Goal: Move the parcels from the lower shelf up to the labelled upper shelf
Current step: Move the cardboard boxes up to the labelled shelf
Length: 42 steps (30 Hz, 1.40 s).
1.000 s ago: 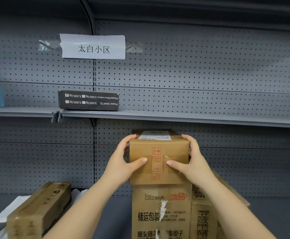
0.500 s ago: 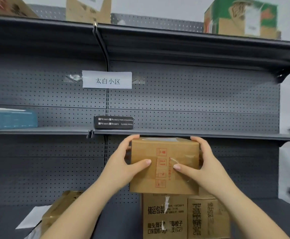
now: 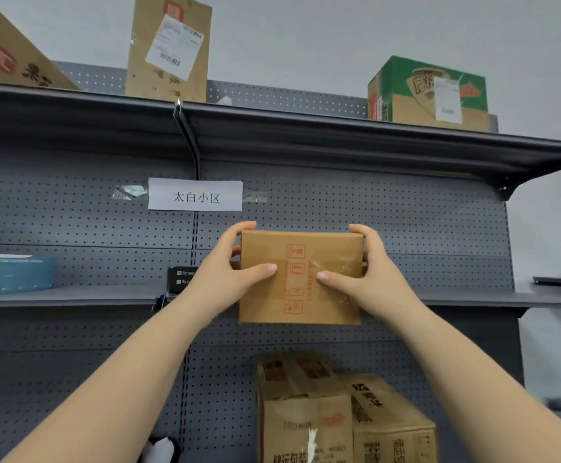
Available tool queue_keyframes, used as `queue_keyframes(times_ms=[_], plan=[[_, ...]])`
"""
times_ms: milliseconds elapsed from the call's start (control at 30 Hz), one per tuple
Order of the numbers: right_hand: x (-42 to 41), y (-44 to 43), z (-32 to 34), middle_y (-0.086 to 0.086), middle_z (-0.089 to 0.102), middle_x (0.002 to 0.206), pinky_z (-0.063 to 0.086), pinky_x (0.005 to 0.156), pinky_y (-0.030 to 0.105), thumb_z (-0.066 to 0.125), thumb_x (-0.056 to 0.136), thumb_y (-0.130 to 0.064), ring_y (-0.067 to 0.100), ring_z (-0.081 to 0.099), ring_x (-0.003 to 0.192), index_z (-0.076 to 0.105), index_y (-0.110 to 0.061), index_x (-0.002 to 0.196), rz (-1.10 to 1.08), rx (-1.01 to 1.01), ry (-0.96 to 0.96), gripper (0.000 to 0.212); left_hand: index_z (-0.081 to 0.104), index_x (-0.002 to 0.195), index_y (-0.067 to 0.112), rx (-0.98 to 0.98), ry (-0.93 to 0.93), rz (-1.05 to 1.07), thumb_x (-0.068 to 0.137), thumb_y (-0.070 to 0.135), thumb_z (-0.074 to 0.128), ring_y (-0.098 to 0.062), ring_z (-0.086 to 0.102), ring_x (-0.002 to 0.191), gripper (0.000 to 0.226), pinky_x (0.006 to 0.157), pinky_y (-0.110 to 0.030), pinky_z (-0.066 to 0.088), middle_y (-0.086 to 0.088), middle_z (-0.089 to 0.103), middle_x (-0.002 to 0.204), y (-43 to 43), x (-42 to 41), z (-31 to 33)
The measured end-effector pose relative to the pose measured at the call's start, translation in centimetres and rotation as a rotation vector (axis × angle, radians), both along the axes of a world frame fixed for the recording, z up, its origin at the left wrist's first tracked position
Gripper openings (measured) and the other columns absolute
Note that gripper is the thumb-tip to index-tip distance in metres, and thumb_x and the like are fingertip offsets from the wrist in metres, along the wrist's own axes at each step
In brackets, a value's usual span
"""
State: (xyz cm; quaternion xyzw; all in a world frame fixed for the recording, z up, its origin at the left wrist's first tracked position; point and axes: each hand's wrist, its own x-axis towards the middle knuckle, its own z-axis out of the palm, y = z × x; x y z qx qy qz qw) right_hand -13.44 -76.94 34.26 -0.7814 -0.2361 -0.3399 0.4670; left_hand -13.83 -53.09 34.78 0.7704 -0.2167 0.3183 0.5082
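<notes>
A small brown cardboard parcel [image 3: 300,259] with red handling symbols is held up in front of the grey pegboard. My left hand [image 3: 220,275] grips its left side and my right hand [image 3: 371,279] grips its right side, thumbs on the front face. The parcel's bottom edge hangs slightly below the front lip of the upper shelf [image 3: 466,299]. A white paper label [image 3: 194,194] with black characters is taped to the pegboard above that shelf. Two larger brown parcels [image 3: 342,416] stand on the lower shelf directly beneath.
A small black box [image 3: 180,278] sits on the upper shelf, partly hidden behind my left wrist. A blue box [image 3: 10,274] lies on that shelf at the far left. The top shelf [image 3: 339,128] carries brown cartons and a green carton [image 3: 431,91].
Both hands have lifted the small parcel off the stack, from below the upper shelf to level with it. The view has tilted upward, bringing the top shelf into sight.
</notes>
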Motion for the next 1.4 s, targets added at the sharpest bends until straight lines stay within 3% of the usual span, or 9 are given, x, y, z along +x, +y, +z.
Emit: queue_keyframes(times_ms=[67, 233, 367, 467, 767, 933, 1033, 1167, 1400], plan=[[1.8, 0.3, 0.8, -0.029, 0.046, 0.107, 0.043, 0.066, 0.017, 0.081, 0.074, -0.039, -0.005, 0.051, 0.092, 0.022, -0.043, 0.142, 0.019, -0.007, -0.001, 0.09, 0.037, 0.134, 0.052, -0.024, -0.008, 0.008, 0.08, 0.033, 0.077, -0.017, 0.051, 0.117, 0.07, 0.087, -0.038, 0.051, 0.005, 0.049, 0.135, 0.0, 1.5, 0.5], [7.3, 1.1, 2.4, -0.012, 0.047, 0.125, 0.046, 0.09, 0.033, 0.081, 0.074, -0.04, 0.013, 0.051, 0.109, 0.015, -0.045, 0.147, 0.054, 0.006, 0.038, 0.098, 0.03, 0.144, 0.046, -0.052, -0.011, 0.066, 0.084, 0.031, 0.074, -0.015, 0.051, 0.113, 0.077, 0.084, -0.033, 0.046, 0.003, 0.049, 0.137, -0.2, 6.0, 1.6], [11.8, 1.7, 2.5, -0.008, 0.047, 0.125, 0.047, 0.086, 0.031, 0.081, 0.075, -0.039, 0.016, 0.053, 0.108, 0.012, -0.043, 0.148, 0.082, 0.005, 0.084, 0.101, 0.026, 0.147, 0.044, -0.053, 0.019, 0.13, 0.085, 0.031, 0.073, -0.021, 0.051, 0.123, 0.079, 0.096, -0.041, 0.048, 0.001, 0.047, 0.143, -0.4, 9.7, 1.6], [14.8, 2.1, 2.1, -0.003, 0.047, 0.14, 0.046, 0.089, 0.03, 0.08, 0.076, -0.039, 0.018, 0.052, 0.116, 0.009, -0.043, 0.149, 0.102, 0.006, 0.113, 0.102, 0.022, 0.147, 0.047, -0.045, 0.047, 0.166, 0.086, 0.033, 0.072, -0.022, 0.048, 0.129, 0.08, 0.104, -0.05, 0.045, 0.002, 0.046, 0.145, -0.3, 11.9, 1.4], [19.3, 2.8, 1.6, -0.004, 0.032, 0.156, 0.038, 0.105, 0.038, 0.079, 0.078, -0.035, 0.019, 0.039, 0.138, -0.009, -0.044, 0.151, 0.17, 0.018, 0.132, 0.114, 0.013, 0.152, 0.041, -0.029, 0.005, 0.316, 0.089, 0.034, 0.067, -0.022, 0.045, 0.133, 0.083, 0.101, -0.041, 0.042, 0.0, 0.042, 0.15, -0.3, 15.4, 1.1], [19.7, 2.5, 0.7, -0.001, 0.032, 0.156, 0.036, 0.11, 0.044, 0.085, 0.071, -0.033, 0.02, 0.033, 0.141, 0.002, -0.044, 0.151, 0.127, 0.061, 0.066, 0.115, 0.018, 0.151, 0.037, -0.043, -0.057, 0.322, 0.087, 0.031, 0.071, -0.011, 0.047, 0.121, 0.083, 0.095, -0.032, 0.042, 0.004, 0.044, 0.148, -0.3, 15.3, 0.1], [18.9, 2.2, -0.7, -0.008, 0.029, 0.156, 0.033, 0.113, 0.052, 0.084, 0.07, -0.038, 0.019, 0.026, 0.144, 0.009, -0.05, 0.147, 0.076, 0.047, 0.001, 0.108, 0.018, 0.151, 0.04, -0.052, -0.09, 0.308, 0.081, 0.034, 0.077, -0.017, 0.039, 0.137, 0.092, 0.108, -0.043, 0.04, 0.005, 0.037, 0.153, 0.0, 14.2, -0.8], [16.4, 1.5, -3.7, -0.017, 0.026, 0.154, 0.031, 0.113, 0.053, 0.083, 0.071, -0.04, 0.015, 0.021, 0.145, 0.014, -0.055, 0.144, 0.071, 0.013, -0.022, 0.102, 0.013, 0.149, 0.047, 0.002, -0.106, 0.295, 0.076, 0.038, 0.08, -0.017, 0.03, 0.142, 0.1, 0.112, -0.05, 0.035, 0.004, 0.027, 0.157, -0.1, 11.7, -2.4], [12.7, 0.2, -11.3, -0.023, 0.024, 0.152, 0.033, 0.113, 0.044, 0.08, 0.073, -0.042, 0.009, 0.021, 0.143, 0.015, -0.061, 0.141, 0.017, -0.051, 0.02, 0.096, 0.015, 0.145, 0.056, 0.036, -0.004, 0.155, 0.076, 0.039, 0.079, -0.012, 0.038, 0.135, 0.095, 0.101, -0.034, 0.038, 0.011, 0.025, 0.157, -0.5, 8.7, -9.8]])
